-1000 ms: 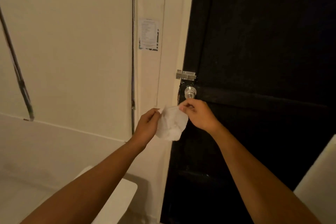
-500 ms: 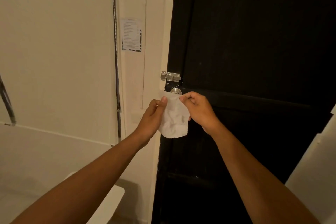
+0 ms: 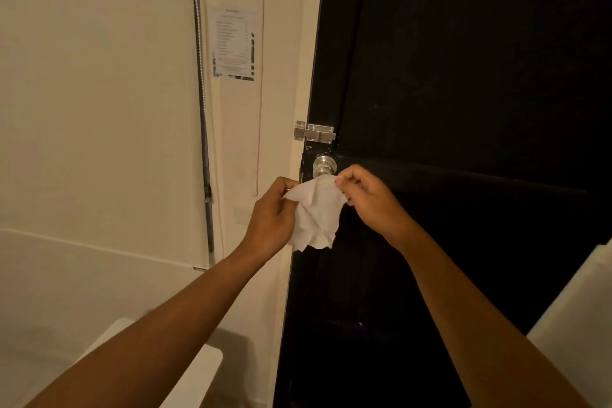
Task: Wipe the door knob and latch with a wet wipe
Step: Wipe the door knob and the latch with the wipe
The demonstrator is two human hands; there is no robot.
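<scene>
Hands (image 3: 271, 215) (image 3: 371, 199) pinching wet wipe (image 3: 316, 215) (crumpled), below door knob (image 3: 324, 167)

Wet wipe (image 3: 316, 214): white, crumpled, hanging just below round silver door knob (image 3: 324, 167). Silver slide latch (image 3: 314, 132): directly above knob.

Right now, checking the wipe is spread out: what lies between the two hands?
Head view: only the wet wipe, stretched between the left hand and right hand, just below the door knob.
</scene>
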